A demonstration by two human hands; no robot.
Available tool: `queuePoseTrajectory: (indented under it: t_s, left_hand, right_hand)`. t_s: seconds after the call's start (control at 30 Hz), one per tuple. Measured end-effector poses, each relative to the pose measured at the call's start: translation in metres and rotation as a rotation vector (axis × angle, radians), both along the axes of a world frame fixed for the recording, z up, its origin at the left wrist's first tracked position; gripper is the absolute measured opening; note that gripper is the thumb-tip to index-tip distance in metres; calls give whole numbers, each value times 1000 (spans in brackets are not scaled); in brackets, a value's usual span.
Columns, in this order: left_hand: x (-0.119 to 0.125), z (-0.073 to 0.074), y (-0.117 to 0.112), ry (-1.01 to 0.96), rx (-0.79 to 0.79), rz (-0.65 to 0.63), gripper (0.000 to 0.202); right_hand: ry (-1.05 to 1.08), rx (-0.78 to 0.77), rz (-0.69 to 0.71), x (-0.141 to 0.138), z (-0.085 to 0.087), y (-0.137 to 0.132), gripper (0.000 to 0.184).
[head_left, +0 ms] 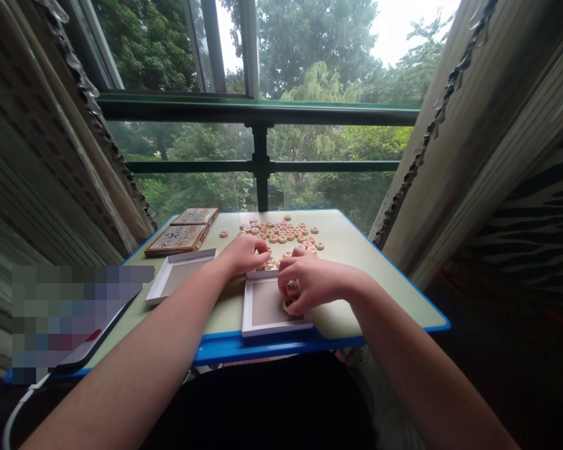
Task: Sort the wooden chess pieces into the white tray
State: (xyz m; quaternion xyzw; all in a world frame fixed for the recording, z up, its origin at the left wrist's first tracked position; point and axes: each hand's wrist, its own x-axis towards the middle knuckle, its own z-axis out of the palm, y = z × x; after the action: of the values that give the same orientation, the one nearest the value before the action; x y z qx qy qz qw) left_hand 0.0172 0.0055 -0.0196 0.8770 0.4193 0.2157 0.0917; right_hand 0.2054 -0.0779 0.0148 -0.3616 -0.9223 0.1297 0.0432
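My right hand (309, 281) is closed around a couple of round wooden Chinese chess pieces (291, 287). It is over the right side of a shallow white box tray (248, 312) at the near edge of the table. My left hand (245, 253) rests just behind the tray's far left corner, its fingers curled down beside more Chinese chess pieces (270, 265). What its fingertips hold, if anything, is hidden. Many loose pieces (283, 237) with red or dark characters lie spread beyond both hands.
A second white tray (162, 284) lies left, partly behind my left forearm. Two printed boxes (178, 237) sit at the table's back left. A blurred-out device (84, 325) with a white cable is at the left edge. Blue rim (272, 350) edges the table; a window railing (260, 165) stands behind.
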Motion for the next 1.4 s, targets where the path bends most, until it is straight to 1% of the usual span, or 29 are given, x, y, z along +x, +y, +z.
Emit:
queuePoseTrajectory:
  t_s: [0.1, 0.23, 0.4, 0.6, 0.77, 0.93, 1.2, 1.4]
  left_hand:
    - [1, 0, 0, 2, -10, -6, 20]
    - [1, 1, -1, 3, -20, 3, 20]
    - [1, 2, -2, 24, -1, 9, 21]
    - [1, 1, -2, 38, 10, 4, 21]
    - [1, 1, -2, 55, 25, 2, 23]
    - [1, 2, -3, 54, 22, -5, 23]
    - [1, 2, -3, 64, 30, -3, 21]
    - [2, 3, -4, 66, 26, 4, 21]
  right_hand:
    - [1, -9, 13, 0, -3, 1, 22]
    - [-15, -7, 4, 0, -4, 2, 16]
    - [-17, 1, -20, 2, -2, 1, 18]
    - [-1, -1, 43, 2, -1, 0, 9]
    - [-13, -18, 25, 3, 2, -1, 11]
    - [-19, -28, 12, 4, 6, -2, 10]
    - [-19, -19, -4, 4, 4, -1, 19]
    - [-29, -29, 30, 3, 3, 0, 11]
